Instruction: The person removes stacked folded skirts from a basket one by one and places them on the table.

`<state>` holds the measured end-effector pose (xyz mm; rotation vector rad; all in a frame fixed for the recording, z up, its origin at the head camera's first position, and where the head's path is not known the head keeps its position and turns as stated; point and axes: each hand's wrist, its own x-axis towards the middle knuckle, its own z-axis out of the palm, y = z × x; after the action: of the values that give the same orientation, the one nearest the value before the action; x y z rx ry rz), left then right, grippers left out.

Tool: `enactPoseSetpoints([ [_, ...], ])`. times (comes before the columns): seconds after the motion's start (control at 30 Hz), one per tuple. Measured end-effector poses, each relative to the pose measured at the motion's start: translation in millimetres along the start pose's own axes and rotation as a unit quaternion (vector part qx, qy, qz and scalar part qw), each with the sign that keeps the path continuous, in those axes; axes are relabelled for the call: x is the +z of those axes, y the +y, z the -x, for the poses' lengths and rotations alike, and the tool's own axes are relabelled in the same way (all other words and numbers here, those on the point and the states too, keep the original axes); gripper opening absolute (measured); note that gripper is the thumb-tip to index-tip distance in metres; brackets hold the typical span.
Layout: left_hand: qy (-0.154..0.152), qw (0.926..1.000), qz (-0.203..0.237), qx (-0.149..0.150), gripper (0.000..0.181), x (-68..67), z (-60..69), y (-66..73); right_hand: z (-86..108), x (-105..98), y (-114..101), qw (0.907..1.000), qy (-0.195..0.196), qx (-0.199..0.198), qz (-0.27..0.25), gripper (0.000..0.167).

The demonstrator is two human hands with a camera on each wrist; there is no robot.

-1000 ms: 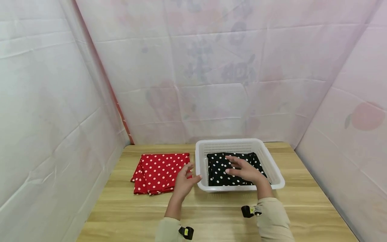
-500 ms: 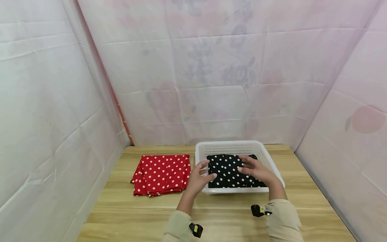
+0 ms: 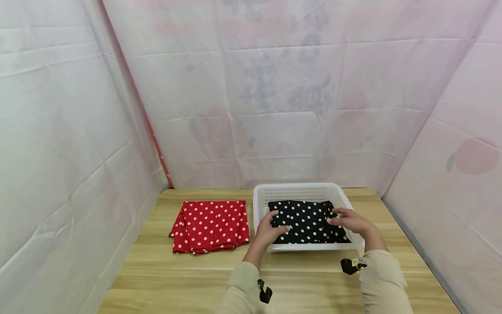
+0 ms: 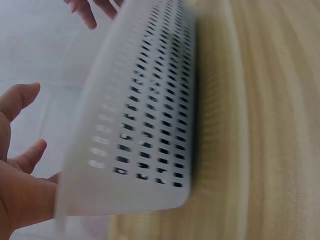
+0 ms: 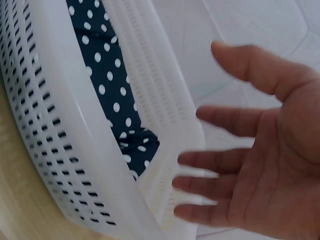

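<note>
A folded black cloth with white dots (image 3: pixel 303 222) lies inside a white plastic basket (image 3: pixel 310 247). Over the basket's left side hovers my left hand (image 3: pixel 268 231), thumb and fingers spread apart with nothing between them. My right hand (image 3: pixel 353 221) is above the basket's right side, near the cloth's right edge. In the right wrist view the right hand (image 5: pixel 265 150) has its fingers extended and holds nothing; the dotted cloth (image 5: pixel 107 80) shows past the basket rim. The left wrist view shows the left hand (image 4: pixel 20 170) beside the perforated basket wall (image 4: pixel 150 110).
A folded red cloth with white dots (image 3: pixel 213 224) lies on the wooden table (image 3: pixel 188 283), left of the basket. Pale printed sheets (image 3: pixel 274 87) hang behind the table and on both sides.
Both hands have moved to the right over the basket, the left from beside the red cloth, the right towards the basket's right side. The cloths and basket look unmoved.
</note>
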<state>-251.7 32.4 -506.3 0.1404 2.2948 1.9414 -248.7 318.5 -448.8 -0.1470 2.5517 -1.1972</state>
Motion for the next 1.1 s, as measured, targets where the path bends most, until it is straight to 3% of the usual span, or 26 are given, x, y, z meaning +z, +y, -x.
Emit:
enactPoseSetpoints([
  [0.3, 0.025, 0.9984, -0.044, -0.025, 0.067, 8.6, -14.1, -9.4, -13.4, -7.5, 16.3, 0.9889, -0.019, 0.137, -0.052, 0.072],
  [0.47, 0.016, 0.9972, -0.058, -0.044, 0.07, 8.8, -21.2, -16.5, -26.9, 4.4, 31.6, 0.9836, -0.022, 0.164, -0.071, 0.072],
  [0.6, 0.006, 0.9971, -0.035, -0.067, 0.071, 10.6, -26.4, -19.7, -31.0, 12.3, 39.0, 0.9816, -0.017, 0.163, -0.098, 0.073],
  [0.7, 0.004, 0.996, -0.013, -0.089, 0.071, 12.1, -29.6, -21.5, -32.5, 16.4, 42.0, 0.9834, -0.014, 0.14, -0.114, 0.074],
  [0.87, 0.015, 0.992, -0.016, -0.124, 0.069, 14.4, -31.3, -24.1, -36.3, 23.8, 48.0, 0.9874, -0.016, 0.111, -0.111, 0.077],
  [1.1, -0.007, 0.9901, -0.015, -0.139, 0.068, 17.6, -30.8, -28.6, -37.8, 33.2, 60.5, 0.9899, -0.011, 0.079, -0.117, 0.076],
])
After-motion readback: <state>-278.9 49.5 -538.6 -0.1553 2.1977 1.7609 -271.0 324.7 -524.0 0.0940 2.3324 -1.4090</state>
